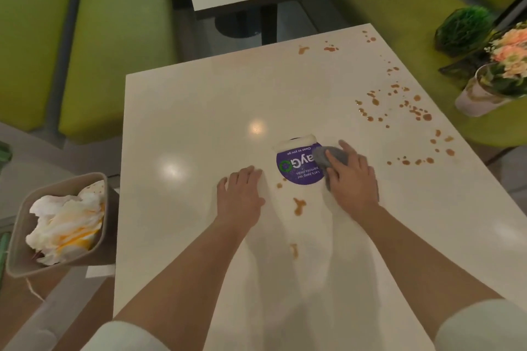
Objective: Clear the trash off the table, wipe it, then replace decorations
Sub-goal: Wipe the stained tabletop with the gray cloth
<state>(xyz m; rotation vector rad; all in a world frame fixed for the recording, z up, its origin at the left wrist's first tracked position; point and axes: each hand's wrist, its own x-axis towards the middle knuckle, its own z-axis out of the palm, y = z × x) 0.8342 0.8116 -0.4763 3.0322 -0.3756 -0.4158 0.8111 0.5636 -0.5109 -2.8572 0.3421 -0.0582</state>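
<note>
Here, brown stains [410, 105] spatter the white table [199, 111] between green benches [114, 45].

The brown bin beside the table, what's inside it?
The brown bin holds crumpled white napkins with yellow-orange stains. They cover whatever lies beneath, so the bottom cannot be seen.

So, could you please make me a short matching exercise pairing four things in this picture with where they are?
Things:
1. grey cloth
2. crumpled tissues
3. flower vase
4. purple sticker

Places:
A. on the green bench
B. under the right hand
C. on the tabletop, near its middle
D. in the brown bin

Pairs: 1-B, 2-D, 3-A, 4-C
</note>
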